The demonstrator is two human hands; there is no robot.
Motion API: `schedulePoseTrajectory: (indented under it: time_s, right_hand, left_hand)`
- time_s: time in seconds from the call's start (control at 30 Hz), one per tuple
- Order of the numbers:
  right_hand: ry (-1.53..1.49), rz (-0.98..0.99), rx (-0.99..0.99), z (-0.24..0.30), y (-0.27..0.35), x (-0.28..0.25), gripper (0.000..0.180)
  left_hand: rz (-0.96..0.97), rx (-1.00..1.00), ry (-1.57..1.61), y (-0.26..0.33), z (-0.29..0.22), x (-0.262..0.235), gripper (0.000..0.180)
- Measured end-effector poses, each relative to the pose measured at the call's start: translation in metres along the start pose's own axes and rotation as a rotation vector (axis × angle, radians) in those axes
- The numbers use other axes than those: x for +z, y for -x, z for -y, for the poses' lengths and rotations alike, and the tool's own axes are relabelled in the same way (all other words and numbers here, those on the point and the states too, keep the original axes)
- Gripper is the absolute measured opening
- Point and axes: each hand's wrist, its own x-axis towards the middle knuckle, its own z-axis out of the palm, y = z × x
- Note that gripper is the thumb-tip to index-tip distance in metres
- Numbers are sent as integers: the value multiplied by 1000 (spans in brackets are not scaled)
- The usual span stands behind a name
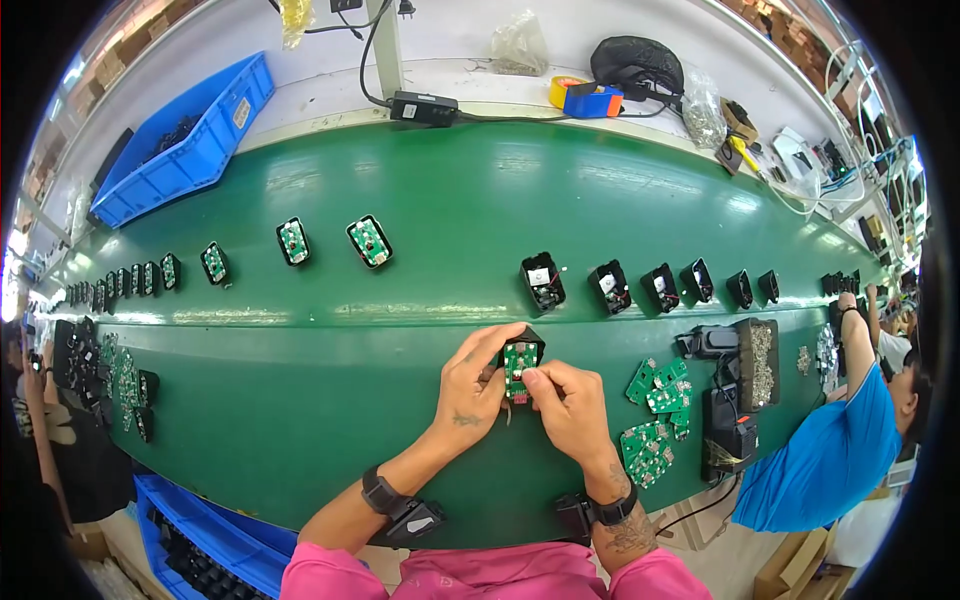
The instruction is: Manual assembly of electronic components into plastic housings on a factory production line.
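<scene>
Near the front middle of the green table, my left hand [470, 385] is wrapped around a small black plastic housing [537, 340]. A green circuit board [518, 358] with white and dark components lies over the housing's open side; whether it is fully seated cannot be told. My right hand [572, 408] has thumb and forefinger closed at the board's lower right edge, close to a small red part [520, 398]. Those fingertips hide what lies between them. Dark bands with boxy units are strapped at both wrists.
Loose green circuit boards [655, 400] lie right of my hands, beside a tray of small metal parts [758, 365]. Open black housings [543, 281] line the right; board-fitted housings [370, 242] line the left. A blue bin [185, 150] stands back left. A co-worker in blue [830, 450] sits right.
</scene>
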Motion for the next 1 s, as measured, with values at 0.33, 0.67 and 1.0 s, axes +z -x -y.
schedulePoseTrajectory:
  time_s: [0.33,0.67,1.0]
  right_hand:
    - [222,-161,-133,-17,-1,5,29]
    - [373,-197,-143,-20,-1,7,33]
    - [46,-71,-11,-13,-3,10,39]
  left_hand:
    - [105,-53,114,0,6,1,49]
    - [96,-131,182,-1,10,1,36]
    - [63,-110,55,1,8,6,29]
